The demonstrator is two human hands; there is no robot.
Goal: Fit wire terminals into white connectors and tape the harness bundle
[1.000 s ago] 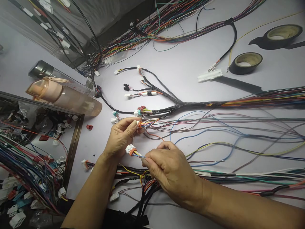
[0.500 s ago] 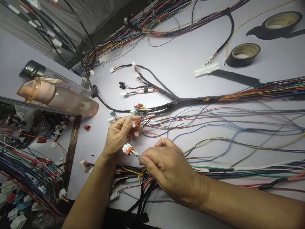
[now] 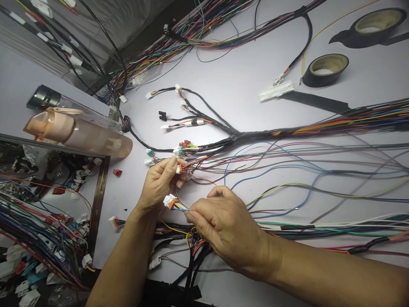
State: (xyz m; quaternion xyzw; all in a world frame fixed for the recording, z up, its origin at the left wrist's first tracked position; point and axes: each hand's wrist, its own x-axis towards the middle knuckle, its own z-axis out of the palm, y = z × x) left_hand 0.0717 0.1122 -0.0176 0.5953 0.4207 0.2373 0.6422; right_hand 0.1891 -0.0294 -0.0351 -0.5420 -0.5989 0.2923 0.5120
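Between thumb and fingers, my left hand pinches a white and orange wire connector, with orange, blue and other wires running right from it. My right hand is closed on the wires of a second white and orange connector, whose housing points left just below my left hand. The right fingertips press together where the wires enter the hand. Just above the left hand lies a white and teal connector beside small red connectors. A black-taped harness branches behind both hands.
Two black tape rolls lie at the upper right, near a white piece on a tape strip. Bottles lie at the left. A bin edge borders heaped connectors. Loose wires cross the table.
The view has shifted slightly. My left hand has tilted its connector a little, so more of the orange part shows. My right hand keeps its grip on the wires.
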